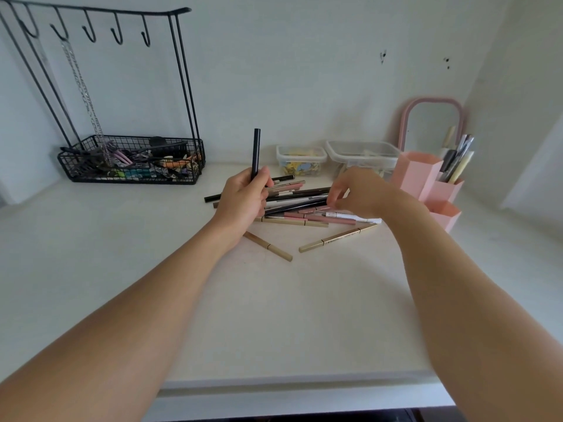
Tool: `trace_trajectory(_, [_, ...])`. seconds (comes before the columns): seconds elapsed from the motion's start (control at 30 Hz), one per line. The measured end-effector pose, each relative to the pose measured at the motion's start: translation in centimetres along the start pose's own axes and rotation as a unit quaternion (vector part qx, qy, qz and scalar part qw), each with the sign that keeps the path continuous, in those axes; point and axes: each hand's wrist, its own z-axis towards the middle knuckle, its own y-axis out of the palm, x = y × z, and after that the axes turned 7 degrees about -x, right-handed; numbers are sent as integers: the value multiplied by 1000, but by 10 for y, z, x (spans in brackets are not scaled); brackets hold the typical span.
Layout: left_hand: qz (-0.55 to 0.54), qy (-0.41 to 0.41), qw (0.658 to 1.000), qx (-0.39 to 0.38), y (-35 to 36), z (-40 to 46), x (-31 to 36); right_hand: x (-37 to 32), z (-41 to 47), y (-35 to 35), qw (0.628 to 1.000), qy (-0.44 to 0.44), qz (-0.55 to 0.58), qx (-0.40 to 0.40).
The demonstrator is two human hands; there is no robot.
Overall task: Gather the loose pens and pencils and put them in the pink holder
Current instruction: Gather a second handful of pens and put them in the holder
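The loose pens and pencils [300, 205] lie heaped on the white tabletop [274, 315], just left of the pink holder [426, 184], which already has a few pens standing in it. The left hand [243, 199], at the heap's left edge, has its grip clamped on a black pen [256, 153] held upright. The right hand [356, 193] reaches into the heap from the holder's side, fingertips pinching a pink pencil [313, 210] there.

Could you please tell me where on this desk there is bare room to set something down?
The desk is bare in front of the wire basket, left of the left hand, and along the near edge below the two tan pencils. It is crowded between the pen pile, clear boxes and pink holder.
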Motion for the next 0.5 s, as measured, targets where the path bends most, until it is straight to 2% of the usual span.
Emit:
trace_trajectory(0.1, [-7, -4, 1000, 1, 0, -1, 2, 0, -3, -3, 999, 2, -19, -35])
trace_trajectory(0.3, [-13, -10, 1000, 7, 0, 0, 1, 1, -4, -3, 999, 13, -12, -51])
trace_trajectory(0.5, [-14, -12, 1000, 6, 0, 1, 0, 3, 1, 0, 996, 31, -53, -58])
